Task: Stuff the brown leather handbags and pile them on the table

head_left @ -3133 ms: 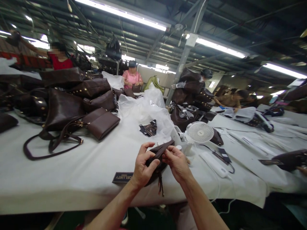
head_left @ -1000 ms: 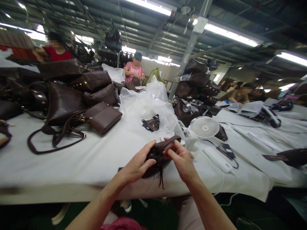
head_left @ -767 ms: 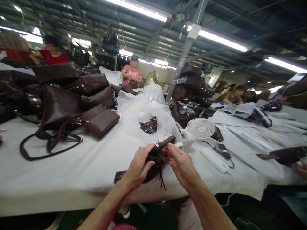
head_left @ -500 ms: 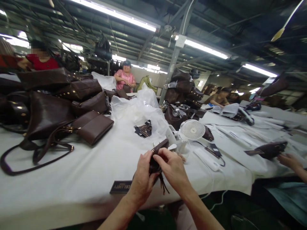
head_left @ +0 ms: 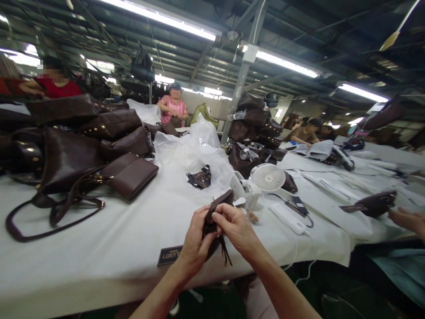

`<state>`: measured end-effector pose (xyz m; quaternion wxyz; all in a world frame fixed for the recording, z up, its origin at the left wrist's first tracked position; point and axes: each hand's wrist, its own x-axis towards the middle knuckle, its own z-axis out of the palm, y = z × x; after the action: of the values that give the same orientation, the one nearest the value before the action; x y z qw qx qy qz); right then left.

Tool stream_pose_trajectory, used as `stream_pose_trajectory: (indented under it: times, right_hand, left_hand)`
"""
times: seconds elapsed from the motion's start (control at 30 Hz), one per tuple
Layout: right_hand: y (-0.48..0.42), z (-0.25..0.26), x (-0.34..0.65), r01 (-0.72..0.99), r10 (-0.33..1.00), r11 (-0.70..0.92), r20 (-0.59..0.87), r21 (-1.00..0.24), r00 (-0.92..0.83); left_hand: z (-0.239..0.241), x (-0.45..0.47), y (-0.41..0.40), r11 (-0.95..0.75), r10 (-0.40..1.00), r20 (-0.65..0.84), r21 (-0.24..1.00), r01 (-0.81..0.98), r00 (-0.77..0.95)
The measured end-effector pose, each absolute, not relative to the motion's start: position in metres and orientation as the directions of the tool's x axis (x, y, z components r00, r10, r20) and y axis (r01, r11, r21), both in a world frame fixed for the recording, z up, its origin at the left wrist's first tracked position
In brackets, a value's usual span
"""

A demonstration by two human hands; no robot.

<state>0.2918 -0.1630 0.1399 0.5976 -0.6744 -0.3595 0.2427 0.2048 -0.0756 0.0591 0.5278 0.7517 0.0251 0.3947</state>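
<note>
Above the front edge of the table, a small dark brown leather pouch [head_left: 223,200] is held up between my two hands. My left hand [head_left: 195,241] wraps round its near left side, thumb pressed across it. Fingertips of my right hand [head_left: 236,227] pinch the pouch's upper edge from the right. What lies between those fingertips is hidden. Dark tassel strands [head_left: 226,253] hang below the pouch. Just left of my left wrist, a dark tag with gold lettering [head_left: 170,255] lies on the white-covered table [head_left: 126,235].
Brown leather bags [head_left: 69,155] are piled on the left, a flat brown bag [head_left: 134,177] in front. Clear plastic bags [head_left: 189,153] with black tags lie ahead. A white fan [head_left: 267,177] stands right of them. A co-worker's hand [head_left: 407,219] is near a dark pouch [head_left: 378,204].
My left thumb has come up across the pouch, closer to my right fingertips. Both hands still hold it. On the right, the co-worker's hand has moved slightly off the dark pouch there.
</note>
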Motion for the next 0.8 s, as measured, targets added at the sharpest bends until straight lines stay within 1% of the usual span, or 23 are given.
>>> stream_pose_trajectory:
  times: [0.07, 0.13, 0.23, 0.3, 0.37, 0.43, 0.5, 0.57, 0.6, 0.67, 0.73, 0.8]
  right_hand:
    - [-0.168, 0.141, 0.295, 0.166, 0.814, -0.030, 0.072, -0.986, 0.576]
    - [-0.175, 0.140, 0.303, 0.181, 0.802, -0.034, 0.082, -0.983, 0.592]
    - [-0.186, 0.133, 0.319, 0.383, 0.689, -0.064, 0.237, -0.921, 0.685]
    - [-0.189, 0.130, 0.327, 0.514, 0.662, -0.100, 0.329, -0.852, 0.673]
    - [-0.188, 0.129, 0.330, 0.622, 0.706, -0.113, 0.378, -0.775, 0.600]
    - [-0.183, 0.132, 0.329, 0.721, 0.759, -0.134, 0.397, -0.680, 0.516]
    - [-0.176, 0.138, 0.326, 0.794, 0.808, -0.171, 0.378, -0.584, 0.453]
    - [-0.169, 0.141, 0.325, 0.828, 0.857, -0.157, 0.343, -0.538, 0.385]
    - [-0.165, 0.142, 0.326, 0.832, 0.878, -0.124, 0.330, -0.541, 0.346]
    - [-0.161, 0.141, 0.331, 0.800, 0.898, -0.048, 0.324, -0.598, 0.296]
    - [-0.158, 0.136, 0.336, 0.698, 0.890, -0.016, 0.308, -0.716, 0.336]
    - [-0.155, 0.132, 0.339, 0.536, 0.870, -0.014, 0.253, -0.844, 0.423]
  left_hand:
    - [0.063, 0.202, -0.075, -0.385, 0.492, 0.528, 0.845, -0.372, 0.692]
    - [0.066, 0.201, -0.075, -0.355, 0.508, 0.501, 0.863, -0.360, 0.700]
    - [0.070, 0.200, -0.073, -0.339, 0.471, 0.486, 0.870, -0.357, 0.736]
    - [0.072, 0.200, -0.072, -0.333, 0.437, 0.482, 0.871, -0.362, 0.759]
    - [0.073, 0.201, -0.072, -0.333, 0.419, 0.484, 0.869, -0.366, 0.768]
    - [0.071, 0.204, -0.073, -0.354, 0.428, 0.498, 0.860, -0.366, 0.754]
    - [0.068, 0.208, -0.075, -0.396, 0.454, 0.530, 0.840, -0.370, 0.716]
    - [0.067, 0.212, -0.076, -0.442, 0.481, 0.567, 0.816, -0.373, 0.669]
    - [0.067, 0.213, -0.076, -0.464, 0.485, 0.582, 0.804, -0.373, 0.653]
    - [0.071, 0.215, -0.075, -0.499, 0.467, 0.601, 0.785, -0.368, 0.649]
    - [0.080, 0.213, -0.074, -0.515, 0.434, 0.594, 0.780, -0.355, 0.677]
    - [0.090, 0.210, -0.073, -0.510, 0.416, 0.565, 0.794, -0.331, 0.713]
